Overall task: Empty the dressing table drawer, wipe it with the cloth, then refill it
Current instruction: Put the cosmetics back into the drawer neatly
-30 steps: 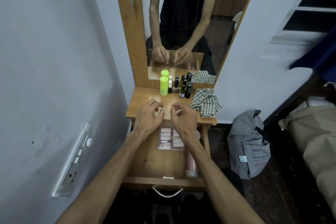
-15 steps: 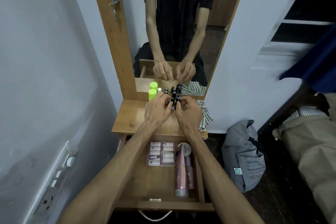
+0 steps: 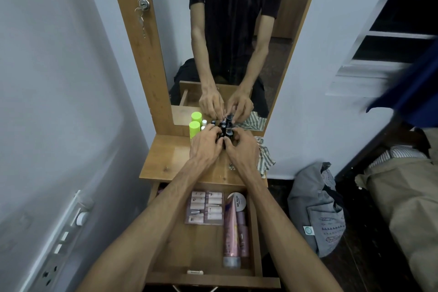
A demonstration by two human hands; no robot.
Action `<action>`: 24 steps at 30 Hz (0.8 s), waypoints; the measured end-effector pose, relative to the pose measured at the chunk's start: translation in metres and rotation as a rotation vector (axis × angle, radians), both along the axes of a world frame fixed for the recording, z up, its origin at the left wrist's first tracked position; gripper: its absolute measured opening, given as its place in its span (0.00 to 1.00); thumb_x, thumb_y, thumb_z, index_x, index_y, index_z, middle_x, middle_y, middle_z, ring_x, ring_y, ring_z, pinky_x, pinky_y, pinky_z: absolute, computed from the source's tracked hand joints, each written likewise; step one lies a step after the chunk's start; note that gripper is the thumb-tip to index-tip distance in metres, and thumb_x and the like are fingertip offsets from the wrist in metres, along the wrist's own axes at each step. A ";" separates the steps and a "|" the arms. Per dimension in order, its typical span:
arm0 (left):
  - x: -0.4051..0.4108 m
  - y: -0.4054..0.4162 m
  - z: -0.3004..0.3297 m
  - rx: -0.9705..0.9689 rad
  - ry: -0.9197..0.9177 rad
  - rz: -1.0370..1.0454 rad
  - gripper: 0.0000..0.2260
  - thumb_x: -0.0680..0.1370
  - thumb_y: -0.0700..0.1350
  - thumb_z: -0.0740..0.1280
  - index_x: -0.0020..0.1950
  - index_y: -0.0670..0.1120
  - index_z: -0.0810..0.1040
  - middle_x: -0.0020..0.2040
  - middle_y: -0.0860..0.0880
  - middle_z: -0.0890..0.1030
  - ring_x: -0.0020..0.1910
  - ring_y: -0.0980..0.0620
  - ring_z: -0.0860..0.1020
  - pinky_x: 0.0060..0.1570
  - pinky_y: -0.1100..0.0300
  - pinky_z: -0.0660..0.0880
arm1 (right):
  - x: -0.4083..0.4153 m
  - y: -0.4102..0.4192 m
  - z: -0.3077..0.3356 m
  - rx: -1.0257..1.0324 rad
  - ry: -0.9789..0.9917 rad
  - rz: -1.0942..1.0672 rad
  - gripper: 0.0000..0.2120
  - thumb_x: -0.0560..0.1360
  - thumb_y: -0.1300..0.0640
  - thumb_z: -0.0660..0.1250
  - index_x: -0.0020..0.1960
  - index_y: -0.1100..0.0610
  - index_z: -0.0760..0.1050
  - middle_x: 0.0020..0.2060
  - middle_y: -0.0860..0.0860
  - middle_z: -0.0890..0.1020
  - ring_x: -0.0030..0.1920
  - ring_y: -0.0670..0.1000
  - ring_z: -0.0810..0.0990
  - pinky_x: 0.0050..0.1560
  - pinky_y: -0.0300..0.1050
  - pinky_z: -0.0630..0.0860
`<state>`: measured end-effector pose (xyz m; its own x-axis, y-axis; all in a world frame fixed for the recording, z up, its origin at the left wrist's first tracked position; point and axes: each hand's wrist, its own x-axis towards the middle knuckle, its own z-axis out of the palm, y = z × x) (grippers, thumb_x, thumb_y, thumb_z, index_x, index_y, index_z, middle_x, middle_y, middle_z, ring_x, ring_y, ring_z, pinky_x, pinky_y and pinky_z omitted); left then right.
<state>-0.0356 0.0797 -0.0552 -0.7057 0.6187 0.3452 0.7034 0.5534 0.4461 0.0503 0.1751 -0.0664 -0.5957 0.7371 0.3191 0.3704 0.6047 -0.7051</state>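
The wooden drawer (image 3: 206, 277) stands pulled out below the dressing table top (image 3: 166, 161). Inside lie a clear pack of small pale bottles (image 3: 206, 207), a long pink tube (image 3: 230, 234), a smaller pink bottle (image 3: 243, 234) and a round white nail polish tub (image 3: 238, 200). On the table top, by the mirror, my left hand (image 3: 205, 146) and my right hand (image 3: 241, 152) curl from both sides around a cluster of small dark bottles (image 3: 225, 129). A lime green bottle (image 3: 194, 128) stands to their left. The striped cloth (image 3: 265, 159) lies at the right, partly under my right hand.
A mirror (image 3: 237, 42) in a wooden frame with a key in its lock (image 3: 143, 6) rises behind the table. A wall socket strip (image 3: 64, 242) is at the left. A grey bag (image 3: 317, 208) and beige bedding (image 3: 407, 208) sit on the dark floor at the right.
Both hands moved from the front of the table top back to the dark bottles by the mirror and closed around them. The view tilted down, showing more of the drawer.
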 end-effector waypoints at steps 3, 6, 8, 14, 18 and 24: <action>0.002 -0.001 0.000 0.013 0.000 0.001 0.08 0.77 0.47 0.68 0.53 0.45 0.79 0.53 0.48 0.79 0.49 0.45 0.78 0.43 0.54 0.71 | 0.001 -0.001 -0.001 -0.011 0.017 0.000 0.10 0.75 0.49 0.72 0.54 0.50 0.81 0.47 0.49 0.82 0.47 0.48 0.78 0.44 0.43 0.69; 0.005 -0.006 -0.001 0.038 -0.014 -0.005 0.06 0.76 0.47 0.69 0.50 0.45 0.79 0.50 0.49 0.78 0.47 0.46 0.78 0.41 0.58 0.66 | 0.005 -0.004 -0.002 -0.016 0.028 0.001 0.10 0.74 0.49 0.73 0.53 0.50 0.81 0.45 0.48 0.82 0.44 0.47 0.76 0.43 0.44 0.71; 0.007 -0.011 -0.001 0.060 -0.034 0.006 0.06 0.75 0.47 0.70 0.47 0.46 0.78 0.47 0.50 0.78 0.45 0.48 0.78 0.40 0.59 0.66 | 0.008 -0.007 -0.001 -0.020 0.036 0.007 0.10 0.73 0.50 0.73 0.53 0.51 0.81 0.45 0.48 0.82 0.44 0.48 0.78 0.44 0.46 0.75; 0.011 -0.038 0.002 0.117 -0.096 0.014 0.07 0.73 0.48 0.71 0.46 0.47 0.79 0.45 0.52 0.80 0.43 0.50 0.78 0.41 0.56 0.73 | 0.015 -0.028 0.002 -0.014 0.048 0.033 0.12 0.72 0.48 0.72 0.53 0.52 0.82 0.45 0.47 0.83 0.45 0.48 0.80 0.46 0.47 0.77; 0.015 -0.063 0.007 0.144 -0.106 -0.011 0.06 0.73 0.49 0.71 0.43 0.49 0.76 0.41 0.54 0.77 0.39 0.52 0.75 0.39 0.55 0.73 | 0.021 -0.049 0.007 -0.004 0.073 0.061 0.12 0.73 0.47 0.73 0.53 0.52 0.82 0.43 0.46 0.82 0.43 0.46 0.79 0.44 0.44 0.76; 0.025 -0.108 0.012 0.183 -0.162 0.025 0.07 0.70 0.50 0.70 0.38 0.53 0.73 0.36 0.57 0.77 0.37 0.56 0.74 0.36 0.55 0.74 | 0.032 -0.088 0.015 -0.027 0.081 0.109 0.13 0.73 0.47 0.73 0.54 0.51 0.83 0.43 0.43 0.82 0.42 0.45 0.79 0.43 0.43 0.76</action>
